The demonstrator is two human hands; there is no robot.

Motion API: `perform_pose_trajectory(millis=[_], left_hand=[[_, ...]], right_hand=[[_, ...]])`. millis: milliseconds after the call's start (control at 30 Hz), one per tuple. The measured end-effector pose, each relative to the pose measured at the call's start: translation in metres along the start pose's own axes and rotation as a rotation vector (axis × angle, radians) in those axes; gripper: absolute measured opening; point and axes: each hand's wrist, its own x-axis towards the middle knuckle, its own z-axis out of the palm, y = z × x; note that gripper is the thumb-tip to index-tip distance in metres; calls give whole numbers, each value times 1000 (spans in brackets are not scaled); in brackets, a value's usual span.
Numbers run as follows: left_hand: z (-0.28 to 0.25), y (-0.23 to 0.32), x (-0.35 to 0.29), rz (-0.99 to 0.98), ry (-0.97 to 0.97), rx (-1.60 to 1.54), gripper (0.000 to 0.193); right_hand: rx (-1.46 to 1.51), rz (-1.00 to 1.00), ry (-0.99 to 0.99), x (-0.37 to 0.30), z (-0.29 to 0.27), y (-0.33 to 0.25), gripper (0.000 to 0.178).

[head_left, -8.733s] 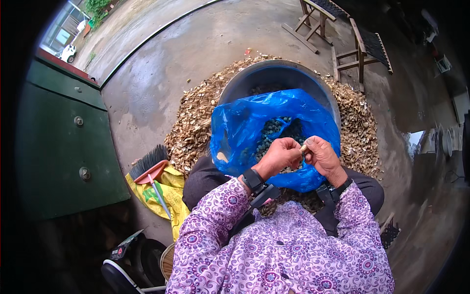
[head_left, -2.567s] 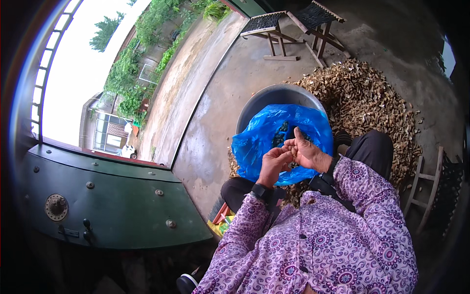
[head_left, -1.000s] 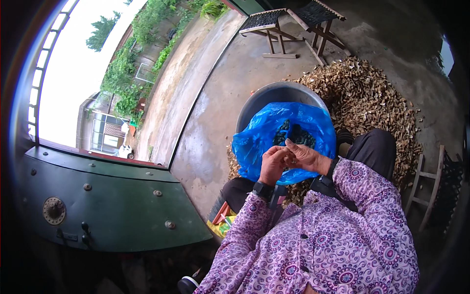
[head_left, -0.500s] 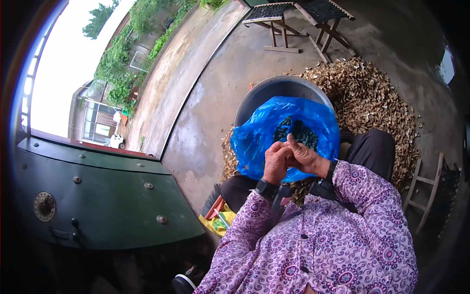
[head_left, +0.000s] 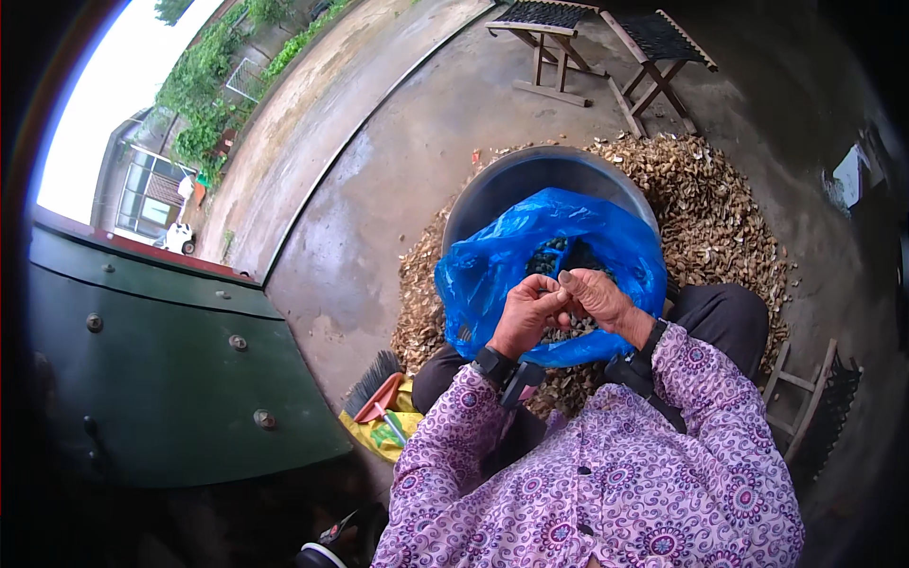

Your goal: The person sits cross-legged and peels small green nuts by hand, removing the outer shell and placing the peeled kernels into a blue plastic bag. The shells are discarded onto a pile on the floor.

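Observation:
My left hand (head_left: 526, 314) and my right hand (head_left: 602, 299) meet fingertip to fingertip above an open blue plastic bag (head_left: 478, 289). Both are closed in a pinch; whatever lies between the fingers is too small to make out. The bag sits inside a round grey metal basin (head_left: 502, 189), its edges spread wide. Many small lumpy pieces (head_left: 543, 261) lie in the bag, looking dark through the blue tint. My hands partly cover them, and their kind is unclear.
A heap of tan, shell-like pieces (head_left: 710, 208) spreads round the basin. Two folding stools (head_left: 549, 47) stand at the back, and another stool (head_left: 810, 402) is at the right. A brush with a red head (head_left: 379, 393) lies on a yellow bag (head_left: 365, 434) beside a green metal door (head_left: 180, 369).
The view has shifted, so the door and yard sit further left. My hands remain together over the bag; the right thumb, raised before, is now lowered toward the left fingertips.

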Motion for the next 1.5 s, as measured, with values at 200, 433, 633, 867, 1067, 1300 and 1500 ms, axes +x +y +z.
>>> perform_pose_trajectory(millis=[200,433,633,867,1067,1300,1500], left_hand=[[-8,-4,9,-4,53,-133,13],[-8,0,14,14,29,-118,10],[-8,-5,12,-33,55,-255,8],[-13,-6,12,-56,53,-360,10],[-10,2,10,-44,139,-285,12],[-14,-5,9,223,221,0,12],[-17,-11,12,290,276,111,11]], right_hand=[[-91,-57,111,9,10,-7,45],[-280,-109,133,21,-2,-4,37],[-566,-187,237,17,6,-8,28],[-421,-225,283,19,9,-1,25],[-358,-221,265,18,5,-2,22],[-346,-236,245,20,7,-8,21],[-265,-215,247,19,5,-7,22]])
